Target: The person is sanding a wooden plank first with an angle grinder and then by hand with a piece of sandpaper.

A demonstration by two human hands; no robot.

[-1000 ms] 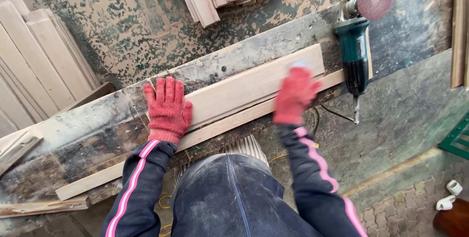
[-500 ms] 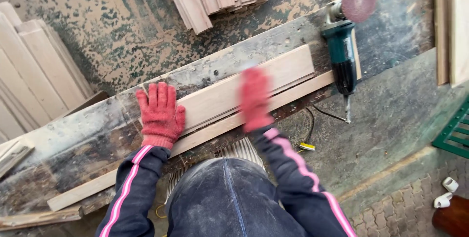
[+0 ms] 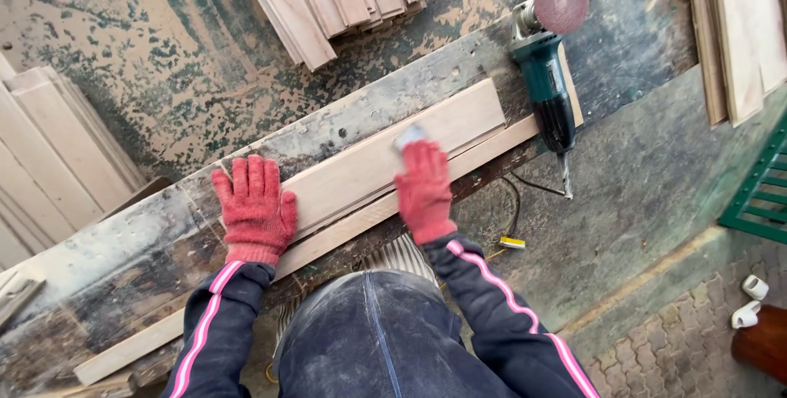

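Pale wood board (image 3: 361, 170) lies flat on a longer strip (image 3: 328, 238) atop the desk (image 3: 123, 242), running 8 to 2 o'clock. Left hand (image 3: 251, 208) is spread flat, pinning its 8 o'clock end. Right hand (image 3: 424, 189) presses a small pale sanding pad (image 3: 410, 136) near mid-board, fingers curled over it. Board looks stiff, light, dusty, so prob. slippery; best gripped by the long edges w/ both hands. Angle grinder (image 3: 545, 78) rests at 2 o'clock.
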